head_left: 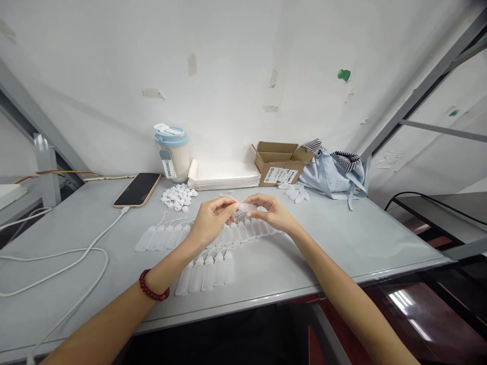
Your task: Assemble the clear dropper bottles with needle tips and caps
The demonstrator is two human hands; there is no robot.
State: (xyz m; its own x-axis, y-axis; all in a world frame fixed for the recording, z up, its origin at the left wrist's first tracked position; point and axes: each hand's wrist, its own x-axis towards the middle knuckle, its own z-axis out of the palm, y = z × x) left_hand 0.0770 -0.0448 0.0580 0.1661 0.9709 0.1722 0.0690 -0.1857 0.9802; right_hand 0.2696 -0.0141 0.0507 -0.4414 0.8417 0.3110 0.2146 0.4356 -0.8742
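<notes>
Above the middle of the table, my two hands meet at a small translucent plastic bottle (248, 207). My right hand (273, 212) is closed on its body, which points to the right. At the other end of the bottle, the fingertips of my left hand (214, 218) pinch; whether a cap is between them is hidden. Below my hands lie rows of similar flat bottles (208, 272) with white caps and thin white loops. Another group of bottles (163, 237) lies left of my left wrist. Beyond it is a pile of small white caps (177, 197).
A phone (137, 190) with a white charging cable (101, 235) lies left. Against the wall stand a blue-lidded cup (173, 152), a stack of white envelopes (228, 175), an open cardboard box (279, 165) and a light blue cloth bag (333, 172). Loose bottles (294, 193) lie before the box.
</notes>
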